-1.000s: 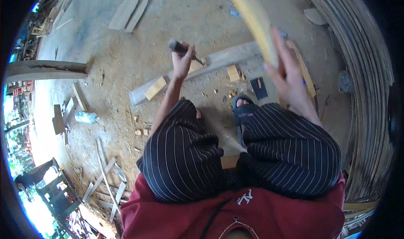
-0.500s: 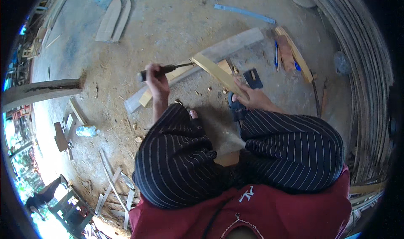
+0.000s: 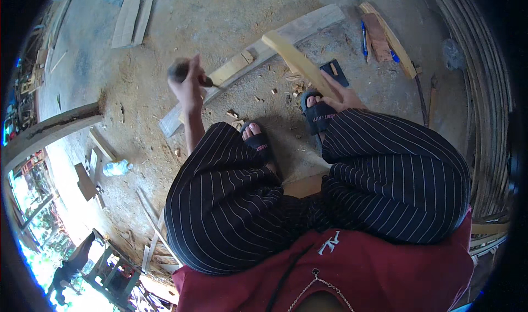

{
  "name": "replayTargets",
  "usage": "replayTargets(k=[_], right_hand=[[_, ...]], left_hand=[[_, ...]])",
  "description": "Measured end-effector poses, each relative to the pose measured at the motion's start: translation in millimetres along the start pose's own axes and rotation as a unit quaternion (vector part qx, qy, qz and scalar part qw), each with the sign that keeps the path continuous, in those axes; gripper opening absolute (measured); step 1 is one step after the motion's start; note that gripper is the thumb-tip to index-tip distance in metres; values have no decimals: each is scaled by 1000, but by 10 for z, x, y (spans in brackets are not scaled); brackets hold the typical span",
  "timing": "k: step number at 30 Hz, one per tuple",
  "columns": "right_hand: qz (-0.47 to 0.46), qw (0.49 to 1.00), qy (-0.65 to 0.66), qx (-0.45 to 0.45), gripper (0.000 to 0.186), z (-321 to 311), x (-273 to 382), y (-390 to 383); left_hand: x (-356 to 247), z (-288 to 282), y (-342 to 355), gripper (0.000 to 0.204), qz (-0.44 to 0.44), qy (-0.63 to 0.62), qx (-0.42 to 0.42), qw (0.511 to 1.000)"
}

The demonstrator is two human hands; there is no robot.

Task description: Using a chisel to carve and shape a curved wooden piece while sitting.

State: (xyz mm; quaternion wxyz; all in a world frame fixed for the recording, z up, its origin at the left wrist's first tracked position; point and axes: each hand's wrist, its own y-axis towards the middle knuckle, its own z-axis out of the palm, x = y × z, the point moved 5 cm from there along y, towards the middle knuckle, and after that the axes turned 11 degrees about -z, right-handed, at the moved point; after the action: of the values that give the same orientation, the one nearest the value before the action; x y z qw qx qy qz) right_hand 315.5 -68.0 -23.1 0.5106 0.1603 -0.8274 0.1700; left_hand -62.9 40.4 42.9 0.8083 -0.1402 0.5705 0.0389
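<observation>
I am gripping a dark-headed, short-handled chopping tool [image 3: 184, 71] in my left hand [image 3: 191, 86], fingers wrapped tight round the handle and raised above the long pale wooden plank [image 3: 258, 56] lying on the sandy ground. My right hand [image 3: 340, 96] is clasping the lower end of a yellowish wooden stick [image 3: 297, 59], propping it aslant on that plank so it is standing steady for a blow.

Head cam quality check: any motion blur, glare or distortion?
Head view: left hand and its dark-headed tool are motion-blurred; right hand on the yellowish wood strip is sharper. Strong fisheye bending with black vignette at the rim. Lower-left corner blown out; soft shadow under the legs.
</observation>
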Motion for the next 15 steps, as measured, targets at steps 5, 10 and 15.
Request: replayTargets(k=[5, 10, 15], right_hand=[[174, 960, -217, 29, 73, -203, -93, -40], [114, 910, -399, 8, 69, -221, -270, -30], [86, 889, -449, -30, 68, -155, -593, -18]], left_hand=[[289, 511, 9, 45, 126, 597, 91, 787], [901, 278, 84, 66, 58, 716, 92, 689], [862, 195, 38, 52, 140, 649, 72, 744]])
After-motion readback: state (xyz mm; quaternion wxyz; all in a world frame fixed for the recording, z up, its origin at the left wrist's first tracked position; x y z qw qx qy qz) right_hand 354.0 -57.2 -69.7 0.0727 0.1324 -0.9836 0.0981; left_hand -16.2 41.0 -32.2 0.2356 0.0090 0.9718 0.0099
